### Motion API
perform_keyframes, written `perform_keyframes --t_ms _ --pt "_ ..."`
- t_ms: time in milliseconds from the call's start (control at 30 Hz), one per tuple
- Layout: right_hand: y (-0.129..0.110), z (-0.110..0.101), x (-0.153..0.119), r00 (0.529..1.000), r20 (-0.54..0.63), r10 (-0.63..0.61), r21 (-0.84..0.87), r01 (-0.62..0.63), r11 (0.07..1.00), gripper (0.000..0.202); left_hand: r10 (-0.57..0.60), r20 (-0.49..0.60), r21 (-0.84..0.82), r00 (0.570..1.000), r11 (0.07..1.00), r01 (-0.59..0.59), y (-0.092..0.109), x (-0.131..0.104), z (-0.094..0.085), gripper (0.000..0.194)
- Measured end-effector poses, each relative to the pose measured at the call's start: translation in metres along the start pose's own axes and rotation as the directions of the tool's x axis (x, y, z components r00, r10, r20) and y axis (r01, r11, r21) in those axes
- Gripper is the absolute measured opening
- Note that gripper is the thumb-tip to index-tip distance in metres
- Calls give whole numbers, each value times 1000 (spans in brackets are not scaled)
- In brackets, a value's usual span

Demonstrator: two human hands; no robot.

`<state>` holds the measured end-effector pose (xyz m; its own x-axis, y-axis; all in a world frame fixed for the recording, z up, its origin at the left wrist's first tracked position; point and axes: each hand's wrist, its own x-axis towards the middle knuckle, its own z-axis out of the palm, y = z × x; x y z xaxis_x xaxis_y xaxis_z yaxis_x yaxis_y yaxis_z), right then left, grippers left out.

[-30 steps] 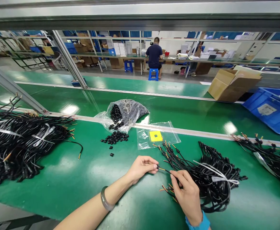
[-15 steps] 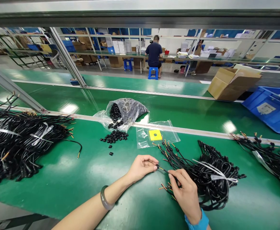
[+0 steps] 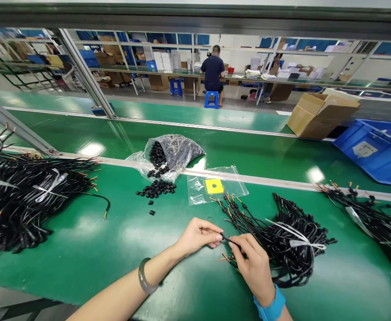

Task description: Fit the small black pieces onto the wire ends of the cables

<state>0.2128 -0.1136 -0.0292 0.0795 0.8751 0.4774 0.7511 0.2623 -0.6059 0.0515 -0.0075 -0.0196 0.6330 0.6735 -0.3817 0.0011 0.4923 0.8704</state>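
Note:
My left hand [image 3: 198,236] pinches a small black plastic piece [image 3: 222,236] between thumb and fingertips. My right hand [image 3: 253,261] grips a black cable [image 3: 227,239] just beside it, and the cable's end meets the piece at my left fingertips. Those fingers hide the wire tip. Right behind my right hand lies a bundle of black cables [image 3: 298,249], tied with a white strip and showing orange and red wire ends. Similar small black pieces [image 3: 158,189] form a pile farther back, spilling from a clear plastic bag [image 3: 185,154].
A yellow square [image 3: 214,186] lies on a clear zip bag [image 3: 195,194]. More cable bundles sit left [image 3: 24,196] and right [image 3: 379,218]. At the back right stand a cardboard box [image 3: 310,116] and a blue bin [image 3: 376,149]. A person [image 3: 212,71] sits at a far bench.
My hands have drawn closer together. The orange wire tip that showed between them is now out of sight, and black cable reaches up to the piece. The view has shifted slightly.

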Motion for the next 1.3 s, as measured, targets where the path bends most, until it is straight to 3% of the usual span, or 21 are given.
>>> perform_keyframes --t_ms 267,400,500,633,867,1300 --pt "0 -1 0 999 17 -44 -41 45 998 15 30 -54 17 998 999 -29 -7 1 2 44" --pt "0 -2 0 997 71 -19 -53 23 998 18 210 -33 207 977 958 -199 -10 -3 4 30" --pt "0 -2 0 991 135 10 -47 -4 999 20 359 17 383 933 860 -337 -9 -8 6 16" --pt "0 -3 1 982 185 38 -9 -36 999 23 458 112 495 882 744 -449 -8 -11 7 6" --pt "-5 -4 1 966 237 102 24 -111 994 27 531 162 523 832 668 -529 -9 -14 8 8" --pt "-8 -1 3 965 225 139 51 -154 987 29 581 274 566 767 547 -617 -12 -12 7 13"
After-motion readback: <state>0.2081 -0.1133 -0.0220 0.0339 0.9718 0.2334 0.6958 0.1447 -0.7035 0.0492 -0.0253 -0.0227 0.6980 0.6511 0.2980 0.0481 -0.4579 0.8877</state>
